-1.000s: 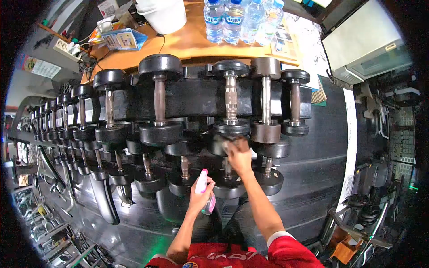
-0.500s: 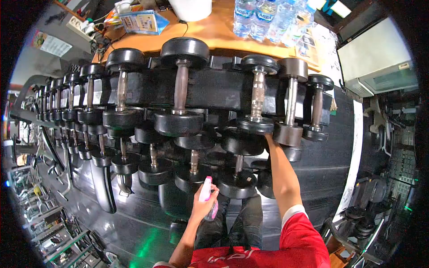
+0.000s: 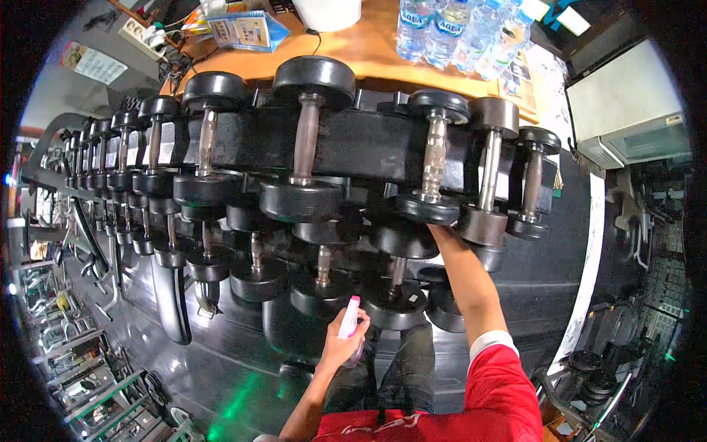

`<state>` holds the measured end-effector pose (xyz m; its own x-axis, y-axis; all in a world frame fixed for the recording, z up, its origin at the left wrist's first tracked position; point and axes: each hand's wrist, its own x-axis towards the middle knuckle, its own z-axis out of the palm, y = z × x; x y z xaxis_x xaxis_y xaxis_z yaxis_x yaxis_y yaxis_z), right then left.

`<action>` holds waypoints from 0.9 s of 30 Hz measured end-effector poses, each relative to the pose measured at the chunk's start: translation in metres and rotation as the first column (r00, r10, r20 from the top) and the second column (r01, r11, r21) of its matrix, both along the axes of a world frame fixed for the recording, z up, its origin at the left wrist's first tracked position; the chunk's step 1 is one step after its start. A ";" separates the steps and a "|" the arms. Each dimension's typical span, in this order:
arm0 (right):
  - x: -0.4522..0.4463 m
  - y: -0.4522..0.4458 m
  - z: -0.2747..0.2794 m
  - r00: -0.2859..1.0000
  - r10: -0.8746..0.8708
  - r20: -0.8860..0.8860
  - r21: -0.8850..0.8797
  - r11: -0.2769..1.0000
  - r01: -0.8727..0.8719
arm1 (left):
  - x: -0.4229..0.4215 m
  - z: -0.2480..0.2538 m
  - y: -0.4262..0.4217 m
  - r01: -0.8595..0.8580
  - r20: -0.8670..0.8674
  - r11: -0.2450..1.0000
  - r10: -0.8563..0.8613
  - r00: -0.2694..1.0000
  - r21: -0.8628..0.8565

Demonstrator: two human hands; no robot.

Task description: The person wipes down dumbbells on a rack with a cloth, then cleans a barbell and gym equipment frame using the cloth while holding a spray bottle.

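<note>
Head view: a light-looking pink-and-white plastic spray bottle (image 3: 353, 314) is being neck-held by the left hand (image 3: 345, 341); right hand hidden, grip unclear.

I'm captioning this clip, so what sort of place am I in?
Probably a gym: dumbbells line a two-tier rack, with a padded bench and weight plates nearby.
</note>
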<state>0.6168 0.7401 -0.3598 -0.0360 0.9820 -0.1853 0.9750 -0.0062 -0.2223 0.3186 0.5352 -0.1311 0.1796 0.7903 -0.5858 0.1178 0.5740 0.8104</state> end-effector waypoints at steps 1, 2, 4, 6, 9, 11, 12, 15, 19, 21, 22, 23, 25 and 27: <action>-0.008 0.007 -0.005 0.995 0.089 -0.040 -0.035 0.995 -0.090 | 0.000 -0.002 -0.002 0.007 0.005 1.000 -0.007 1.000 -0.017; -0.021 0.012 -0.009 0.979 0.179 -0.093 -0.073 0.980 -0.186 | -0.001 -0.004 -0.006 0.004 0.002 1.000 -0.004 1.000 -0.015; -0.050 0.017 -0.020 0.908 0.370 -0.198 -0.178 0.897 -0.404 | 0.001 -0.010 -0.014 0.026 0.030 1.000 -0.026 0.999 -0.016; -0.083 0.016 -0.024 0.807 0.510 -0.296 -0.283 0.760 -0.585 | 0.006 -0.012 -0.019 0.037 0.019 0.999 -0.036 0.999 -0.025; -0.096 -0.026 0.049 0.776 0.254 -0.578 -0.092 0.924 -0.371 | 0.017 -0.010 -0.026 0.028 0.065 0.999 -0.027 0.998 -0.018; -0.097 -0.060 0.103 0.885 0.362 -0.293 0.348 0.902 -0.254 | 0.025 -0.006 -0.028 0.029 0.076 0.999 -0.027 0.997 -0.032; -0.096 -0.069 0.124 0.909 0.356 -0.216 0.453 0.861 -0.230 | 0.028 -0.005 -0.029 0.027 0.085 0.999 -0.023 0.996 -0.046; -0.074 -0.107 0.170 0.951 0.154 -0.268 0.357 0.933 -0.051 | 0.031 0.001 -0.026 0.033 0.094 0.999 -0.030 0.995 -0.033; -0.052 -0.186 0.124 0.779 -0.299 -0.551 0.271 0.819 0.506 | 0.028 0.002 -0.017 0.036 0.066 0.998 -0.039 0.997 0.050; -0.052 -0.203 0.120 0.601 -0.470 -0.647 0.052 0.758 0.650 | 0.025 0.000 -0.015 0.017 0.092 0.999 -0.019 0.996 0.033; -0.051 -0.207 0.119 0.513 -0.562 -0.649 -0.080 0.720 0.689 | 0.024 0.000 -0.015 -0.007 0.109 1.000 0.006 0.994 0.009; -0.051 -0.207 0.114 0.477 -0.660 -0.581 -0.183 0.677 0.713 | 0.021 -0.001 -0.015 0.020 0.106 1.000 -0.022 0.994 0.024; -0.046 -0.206 0.088 0.543 -0.736 -0.406 -0.306 0.669 0.678 | 0.019 -0.003 -0.017 0.025 0.076 0.999 -0.026 0.997 0.021; -0.040 -0.215 0.021 0.003 -0.812 -0.584 -0.675 0.487 0.553 | 0.017 -0.005 -0.019 0.018 0.075 0.999 -0.020 0.997 0.037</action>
<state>0.5771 0.5254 -0.3390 0.3888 0.5675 -0.7258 -0.1859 -0.7233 -0.6651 0.3352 0.5161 -0.1361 0.2374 0.8070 -0.5407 0.0660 0.5419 0.8378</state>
